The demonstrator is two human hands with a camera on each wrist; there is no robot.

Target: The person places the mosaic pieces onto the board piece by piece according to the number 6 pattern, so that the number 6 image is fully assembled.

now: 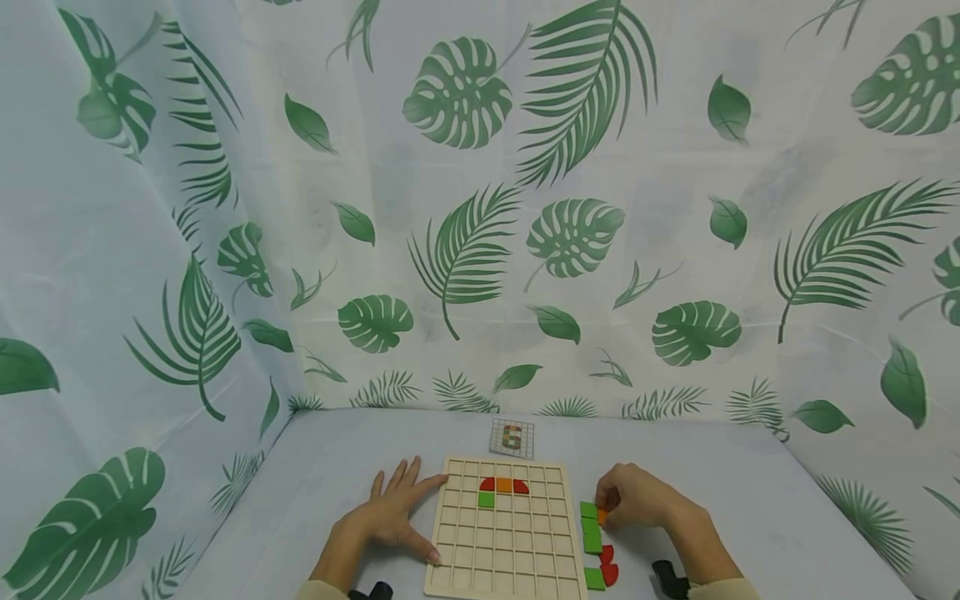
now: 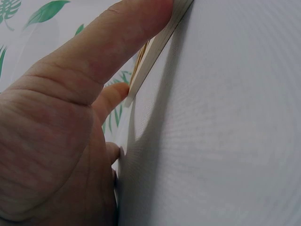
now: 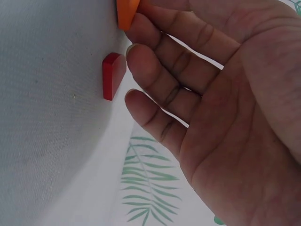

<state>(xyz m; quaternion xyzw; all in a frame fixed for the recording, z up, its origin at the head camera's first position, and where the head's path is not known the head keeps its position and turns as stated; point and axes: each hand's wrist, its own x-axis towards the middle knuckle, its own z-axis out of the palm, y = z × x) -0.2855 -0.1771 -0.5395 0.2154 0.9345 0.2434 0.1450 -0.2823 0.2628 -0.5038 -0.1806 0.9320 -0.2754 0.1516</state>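
A pale wooden grid board (image 1: 502,542) lies on the table, with red, orange and green tiles in its upper cells; one is a green square (image 1: 486,500). My left hand (image 1: 393,512) is spread at the board's left side, its thumb (image 2: 136,33) and a finger on the edge. To the right of the board, my right hand (image 1: 633,497) pinches an orange tile (image 1: 602,517) beside the green tiles (image 1: 591,533). In the right wrist view the orange tile (image 3: 126,13) shows at the fingertips, and a red tile (image 3: 113,77) stands just past the other fingers.
A small pattern card (image 1: 512,437) with a coloured figure on a grid lies behind the board. Nearer me on the right are red curved tiles (image 1: 609,575) and another green tile (image 1: 595,578). A leaf-print curtain (image 1: 480,358) hangs at the back and sides of the table.
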